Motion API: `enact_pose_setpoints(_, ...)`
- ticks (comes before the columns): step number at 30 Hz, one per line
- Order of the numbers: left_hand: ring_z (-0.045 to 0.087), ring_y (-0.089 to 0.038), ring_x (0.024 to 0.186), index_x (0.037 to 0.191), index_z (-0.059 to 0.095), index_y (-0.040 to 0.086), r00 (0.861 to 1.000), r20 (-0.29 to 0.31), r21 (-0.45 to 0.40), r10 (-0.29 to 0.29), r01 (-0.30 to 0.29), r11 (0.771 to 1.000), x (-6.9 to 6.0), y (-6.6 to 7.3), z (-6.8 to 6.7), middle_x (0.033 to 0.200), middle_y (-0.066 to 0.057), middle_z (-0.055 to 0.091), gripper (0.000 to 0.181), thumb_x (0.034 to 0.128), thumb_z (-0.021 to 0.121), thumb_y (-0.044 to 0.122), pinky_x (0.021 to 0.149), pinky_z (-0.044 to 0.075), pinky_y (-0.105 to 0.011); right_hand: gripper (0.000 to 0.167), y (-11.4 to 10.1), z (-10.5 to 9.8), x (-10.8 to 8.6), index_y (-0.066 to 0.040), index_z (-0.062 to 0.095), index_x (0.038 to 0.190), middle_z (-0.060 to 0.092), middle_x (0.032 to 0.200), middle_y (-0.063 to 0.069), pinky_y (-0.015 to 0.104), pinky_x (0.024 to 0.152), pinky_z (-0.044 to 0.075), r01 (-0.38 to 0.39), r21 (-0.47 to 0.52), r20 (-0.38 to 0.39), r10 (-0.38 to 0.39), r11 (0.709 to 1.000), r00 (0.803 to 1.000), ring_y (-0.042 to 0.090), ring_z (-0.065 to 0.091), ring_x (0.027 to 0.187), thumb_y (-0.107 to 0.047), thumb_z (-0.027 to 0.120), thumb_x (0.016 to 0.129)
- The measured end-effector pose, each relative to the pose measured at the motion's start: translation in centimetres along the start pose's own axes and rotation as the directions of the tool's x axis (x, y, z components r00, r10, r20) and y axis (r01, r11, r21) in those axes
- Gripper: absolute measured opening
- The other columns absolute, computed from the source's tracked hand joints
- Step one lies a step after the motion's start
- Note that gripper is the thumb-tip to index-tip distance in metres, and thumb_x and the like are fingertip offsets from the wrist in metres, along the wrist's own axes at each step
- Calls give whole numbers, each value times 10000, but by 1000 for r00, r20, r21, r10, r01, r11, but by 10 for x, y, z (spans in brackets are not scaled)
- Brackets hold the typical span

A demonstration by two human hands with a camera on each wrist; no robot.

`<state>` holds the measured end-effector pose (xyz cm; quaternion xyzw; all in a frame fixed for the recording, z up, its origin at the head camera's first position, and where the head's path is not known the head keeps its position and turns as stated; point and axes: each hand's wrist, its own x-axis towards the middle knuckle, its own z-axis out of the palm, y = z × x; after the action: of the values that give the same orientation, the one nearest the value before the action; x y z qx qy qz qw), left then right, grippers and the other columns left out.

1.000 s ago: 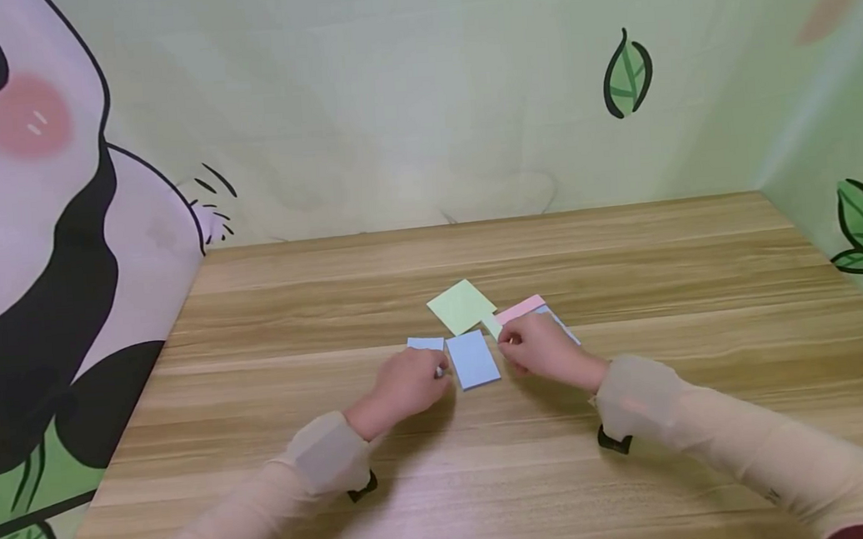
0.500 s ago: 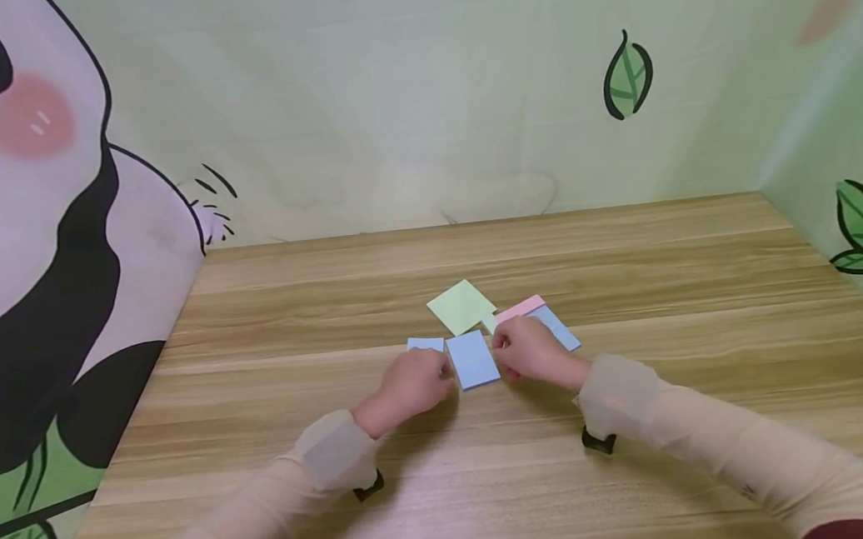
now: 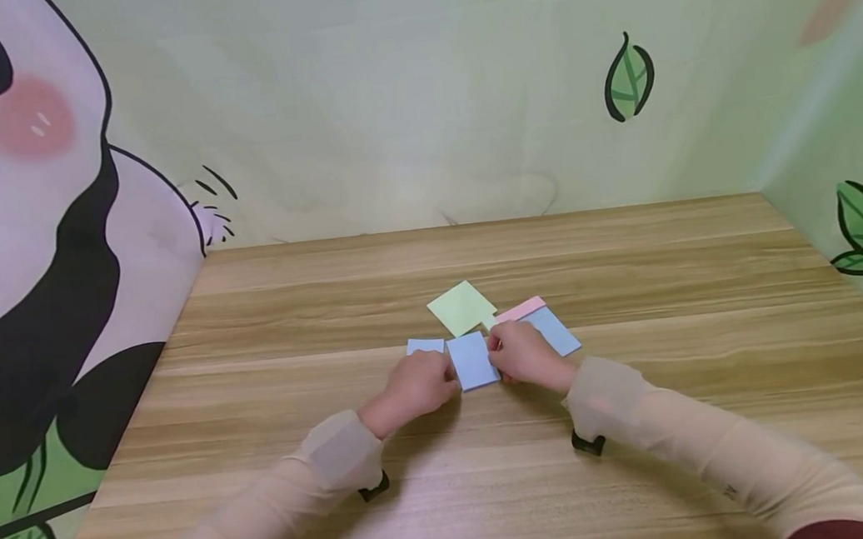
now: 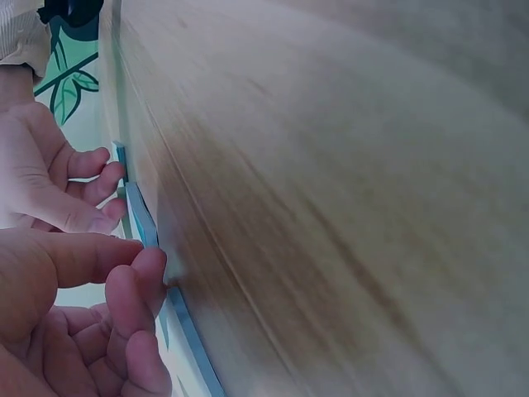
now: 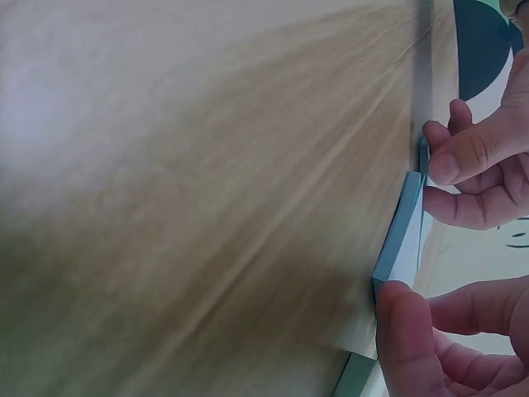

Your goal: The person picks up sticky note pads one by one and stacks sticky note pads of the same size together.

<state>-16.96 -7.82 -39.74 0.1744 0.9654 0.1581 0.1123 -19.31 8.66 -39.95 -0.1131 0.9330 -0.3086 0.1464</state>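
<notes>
A blue pad of paper (image 3: 471, 363) lies flat on the table between the two hands. Curled fingers of the left hand (image 3: 420, 379) are at its left edge; thumb and forefinger meet by its corner in the left wrist view (image 4: 83, 314). On the right edge, the right hand (image 3: 531, 352) pinches with thumb and forefinger, and the right wrist view shows that hand (image 5: 463, 339) at the near corner of the pad (image 5: 401, 231). A second blue pad (image 3: 425, 345) is partly hidden behind the left hand. Another blue pad (image 3: 555, 330) lies beyond the right hand.
A pale green square (image 3: 462, 307) lies behind the middle pad, and a pink strip (image 3: 520, 308) runs along the top of the right blue pad. Part of a smaller green piece shows beside the right hand. A painted wall (image 3: 389, 97) stands behind the wooden table (image 3: 292, 313).
The right hand has moved left to the edge of the middle blue pad, uncovering more of the right blue pad. The left hand has shifted slightly right. The papers lie as before.
</notes>
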Motion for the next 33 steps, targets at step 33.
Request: enact_pose_setpoints(33, 426, -116, 489, 659, 594, 82, 1000, 8, 19, -1, 0, 1000, 0, 0, 3, 573, 15, 515, 123, 764, 594, 145, 429, 326, -231, 149, 2, 6, 4, 2, 560, 690, 561, 539, 73, 239, 423, 469, -109, 138, 85, 98, 984, 992, 118, 547, 409, 5, 476, 814)
